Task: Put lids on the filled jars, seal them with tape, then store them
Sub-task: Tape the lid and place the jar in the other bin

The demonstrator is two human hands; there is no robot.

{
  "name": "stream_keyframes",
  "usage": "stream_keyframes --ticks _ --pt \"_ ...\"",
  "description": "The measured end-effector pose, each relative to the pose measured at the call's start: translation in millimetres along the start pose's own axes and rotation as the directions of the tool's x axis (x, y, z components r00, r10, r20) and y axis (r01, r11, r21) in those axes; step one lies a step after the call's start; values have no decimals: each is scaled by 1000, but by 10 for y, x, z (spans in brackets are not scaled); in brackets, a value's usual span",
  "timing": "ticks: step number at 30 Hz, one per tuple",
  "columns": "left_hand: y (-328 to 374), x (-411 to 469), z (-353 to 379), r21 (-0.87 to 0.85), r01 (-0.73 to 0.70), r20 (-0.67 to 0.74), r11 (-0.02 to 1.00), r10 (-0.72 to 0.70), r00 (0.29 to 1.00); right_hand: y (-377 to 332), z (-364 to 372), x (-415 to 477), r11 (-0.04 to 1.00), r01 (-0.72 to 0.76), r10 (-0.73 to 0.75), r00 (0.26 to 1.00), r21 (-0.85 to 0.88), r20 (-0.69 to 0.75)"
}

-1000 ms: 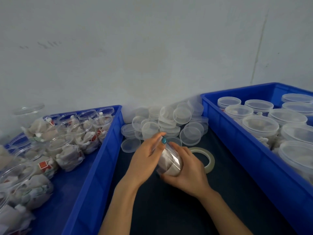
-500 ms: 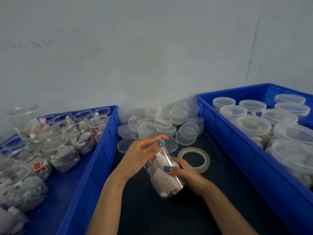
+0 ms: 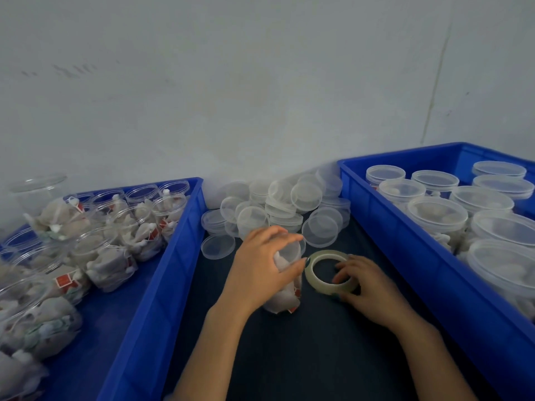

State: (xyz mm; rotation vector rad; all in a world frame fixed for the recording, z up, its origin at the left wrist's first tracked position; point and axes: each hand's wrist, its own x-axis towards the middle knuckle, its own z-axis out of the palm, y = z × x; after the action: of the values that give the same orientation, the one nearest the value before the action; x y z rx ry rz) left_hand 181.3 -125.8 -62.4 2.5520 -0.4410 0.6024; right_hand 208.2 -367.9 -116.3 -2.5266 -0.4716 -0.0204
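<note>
A clear lidded jar [image 3: 285, 296] filled with white packets stands upright on the dark table between two blue bins. My left hand [image 3: 260, 264] grips it from above, fingers curled over its lid. Just right of the jar lies a roll of clear tape [image 3: 321, 270] flat on the table. My right hand [image 3: 364, 282] rests on the roll, fingers curled around its near and right rim, one fingertip inside the ring. A heap of loose clear lids [image 3: 278, 206] lies behind the hands against the wall.
The left blue bin [image 3: 162, 273] holds several open jars [image 3: 115, 256] stuffed with packets. The right blue bin [image 3: 411, 256] holds several lidded jars [image 3: 437, 212]. A grey wall closes the back. Dark tabletop [image 3: 304, 357] shows between the bins.
The jar, tilted and held in both hands, now stands upright under my left hand alone. My right hand let go of it and moved right onto the tape roll.
</note>
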Motion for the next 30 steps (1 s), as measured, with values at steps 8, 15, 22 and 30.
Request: stream_keyframes --ticks 8,15,22,30 --pt "82 -46 70 300 -107 -210 948 175 962 -224 24 -24 911 109 4 962 397 -273" --pt "317 -57 126 234 -48 -320 971 123 940 -566 161 -120 824 403 -143 829 399 -541" --pt "336 -65 164 228 -61 -324 972 135 936 -560 208 -116 865 411 -179 789 288 -588" --pt "347 -161 223 286 -209 -465 935 327 823 -557 217 -121 916 374 -202 743 145 -637"
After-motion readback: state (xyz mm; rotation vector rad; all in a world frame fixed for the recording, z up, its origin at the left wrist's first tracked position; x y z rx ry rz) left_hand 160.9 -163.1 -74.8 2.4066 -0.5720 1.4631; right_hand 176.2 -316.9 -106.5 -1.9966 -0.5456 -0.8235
